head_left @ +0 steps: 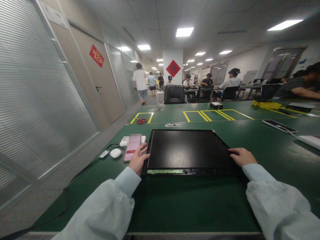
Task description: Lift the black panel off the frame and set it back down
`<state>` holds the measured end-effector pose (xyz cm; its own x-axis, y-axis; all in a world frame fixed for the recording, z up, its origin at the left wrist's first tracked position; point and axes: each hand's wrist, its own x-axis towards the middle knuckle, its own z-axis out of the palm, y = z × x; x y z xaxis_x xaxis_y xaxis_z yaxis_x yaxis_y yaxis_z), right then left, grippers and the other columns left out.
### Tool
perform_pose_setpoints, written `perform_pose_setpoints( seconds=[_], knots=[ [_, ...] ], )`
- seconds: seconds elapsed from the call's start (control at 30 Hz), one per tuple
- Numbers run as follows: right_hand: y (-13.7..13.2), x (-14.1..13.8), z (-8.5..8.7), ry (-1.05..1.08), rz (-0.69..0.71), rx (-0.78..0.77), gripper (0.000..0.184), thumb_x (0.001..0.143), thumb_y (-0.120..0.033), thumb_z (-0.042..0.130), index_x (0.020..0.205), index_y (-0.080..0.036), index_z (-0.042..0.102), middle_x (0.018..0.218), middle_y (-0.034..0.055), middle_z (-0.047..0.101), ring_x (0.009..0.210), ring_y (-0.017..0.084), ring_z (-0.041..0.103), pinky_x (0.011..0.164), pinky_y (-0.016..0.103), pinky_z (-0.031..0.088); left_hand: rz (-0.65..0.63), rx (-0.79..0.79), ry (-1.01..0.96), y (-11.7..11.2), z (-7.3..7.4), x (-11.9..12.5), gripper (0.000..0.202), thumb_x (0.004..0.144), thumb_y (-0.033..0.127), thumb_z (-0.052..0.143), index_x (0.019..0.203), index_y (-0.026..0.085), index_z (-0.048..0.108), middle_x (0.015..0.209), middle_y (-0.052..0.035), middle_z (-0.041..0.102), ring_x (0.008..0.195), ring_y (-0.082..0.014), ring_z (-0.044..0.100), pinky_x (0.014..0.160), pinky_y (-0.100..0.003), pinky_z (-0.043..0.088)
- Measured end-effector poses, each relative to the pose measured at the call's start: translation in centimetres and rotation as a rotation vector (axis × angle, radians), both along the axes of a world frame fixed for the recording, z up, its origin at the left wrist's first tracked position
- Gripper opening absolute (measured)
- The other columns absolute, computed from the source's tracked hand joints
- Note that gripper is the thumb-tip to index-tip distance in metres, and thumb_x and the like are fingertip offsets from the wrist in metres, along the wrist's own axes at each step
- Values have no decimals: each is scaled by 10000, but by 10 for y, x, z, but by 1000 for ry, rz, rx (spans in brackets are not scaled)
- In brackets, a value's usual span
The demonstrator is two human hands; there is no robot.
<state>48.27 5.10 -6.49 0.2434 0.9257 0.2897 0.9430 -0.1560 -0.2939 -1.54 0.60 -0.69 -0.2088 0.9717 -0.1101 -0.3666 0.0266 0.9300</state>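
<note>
A flat black panel (188, 151), like a bare display with a strip of green circuit board along its near edge, lies on the green table (190, 200) in front of me. My left hand (138, 160) rests at the panel's near left corner, fingers curled against its edge. My right hand (241, 156) lies on the panel's right edge, fingers stretched flat toward the left. Both arms wear pale sleeves.
Left of the panel lie a phone with a pink screen (132, 151), a white earbud case (115, 153) and a black cable (82, 170). Red scissors (141, 121), a small black box (216, 105), another phone (279, 126) and yellow-marked squares sit farther back. People sit and walk beyond.
</note>
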Motion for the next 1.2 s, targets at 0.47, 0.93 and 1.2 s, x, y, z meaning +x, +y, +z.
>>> perform_pose_setpoints(
  seconds=[0.47, 0.93, 1.2],
  knots=[
    [-3, -4, 5, 16, -3, -8, 392, 702, -305, 534, 976, -208, 796, 1053, 115, 731, 1017, 302, 668, 938, 424, 507, -103, -121, -58, 3, -7, 1, 845, 741, 149, 771, 1494, 248, 400, 979, -64, 778, 796, -240, 758, 694, -346, 620],
    [-3, -4, 4, 14, -3, 6, 379, 702, -300, 533, 961, -208, 795, 1021, 107, 736, 1029, 302, 665, 951, 434, 504, -87, 0, 74, 3, -10, 7, 370, 705, 276, 787, 1051, 150, 748, 994, -88, 786, 1039, -279, 704, 909, -372, 549],
    [-4, -5, 6, 18, 0, 17, 364, 689, -306, 541, 938, -229, 795, 999, 96, 738, 1010, 299, 669, 936, 428, 510, -118, 28, 40, -3, 1, 12, 359, 726, 331, 755, 1041, 158, 757, 1096, -98, 766, 1173, -300, 641, 1023, -402, 482]
  ],
)
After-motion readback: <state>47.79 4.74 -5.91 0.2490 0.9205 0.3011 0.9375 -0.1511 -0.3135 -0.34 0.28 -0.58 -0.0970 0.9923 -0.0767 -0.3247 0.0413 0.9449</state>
